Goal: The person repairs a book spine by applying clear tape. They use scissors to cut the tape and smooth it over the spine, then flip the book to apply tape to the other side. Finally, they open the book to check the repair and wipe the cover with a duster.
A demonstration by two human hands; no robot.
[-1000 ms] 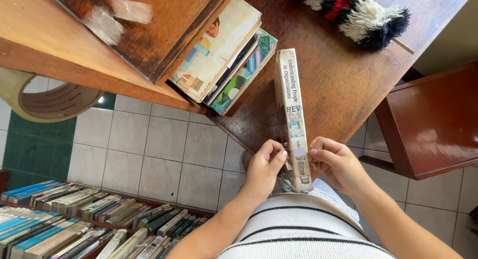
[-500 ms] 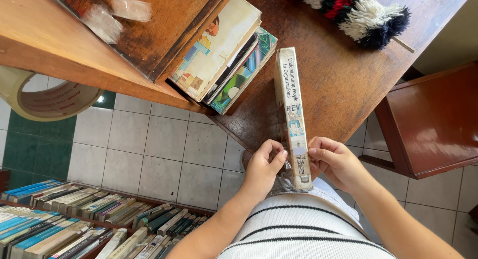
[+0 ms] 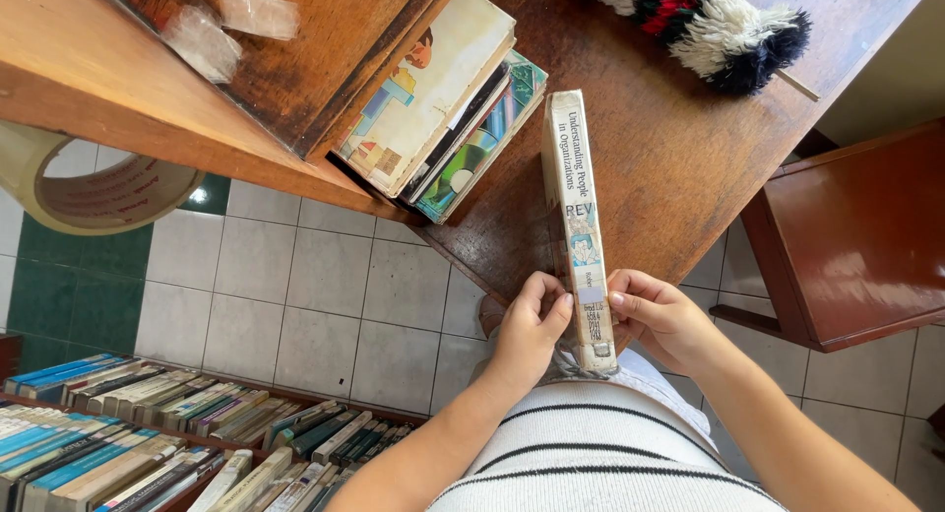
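Thick cream-spined hardcover book (image 3: 576, 226) standing on edge at centre frame, spine up, long axis running from the belly toward the top. Left hand (image 3: 530, 327) and right hand (image 3: 658, 320) pinching its near end from both sides (equally near). Underneath, dark brown wooden surface (image 3: 679, 148), with stacked colourful books (image 3: 443, 108) upper centre, woolly duster (image 3: 709, 25) upper right, pale tiled floor (image 3: 325, 295) below left.
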